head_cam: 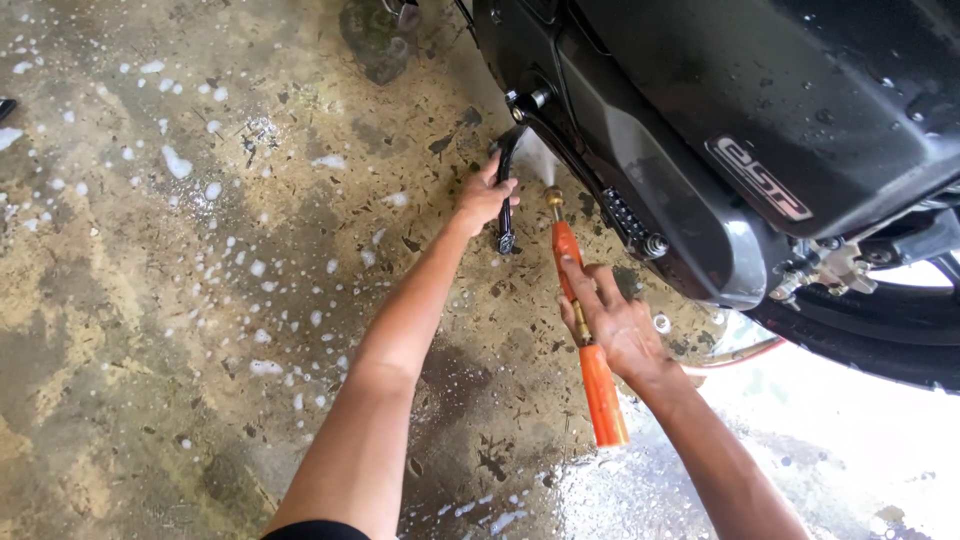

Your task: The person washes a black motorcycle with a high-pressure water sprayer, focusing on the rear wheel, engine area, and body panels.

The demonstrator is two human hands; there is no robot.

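From the head camera I look down on a wet concrete floor (pixel 180 300) flecked with white foam, with the lower flank of a black motor scooter (pixel 760 110) filling the upper right. My left hand (pixel 484 196) reaches forward and its fingers (pixel 492 172) are clenched around the scooter's black side stand (pixel 506 195), which hangs down from its pivot under the engine casing; the stand's foot shows just below my palm. My right hand (pixel 615 325) is grasping an orange spray gun (pixel 585 335), fingers wrapped round its middle where a brass section shows, index finger lying along the upper orange barrel. The gun points up and away from me, its brass nozzle (pixel 553 197) just beside the stand, and a pale fan of spray leaves the nozzle toward the stand's pivot. The orange handle end sticks out below my wrist. The 2 hands are near each other but apart, the stand between them. To the right of the gun sits the black engine cover (pixel 690 190) with beads of water on it, and behind that the rear tyre (pixel 870 335) rests on the floor. A bright glare off pooled water covers the lower right corner. At the top edge a round dark object lies on the floor; I cannot tell what it is.
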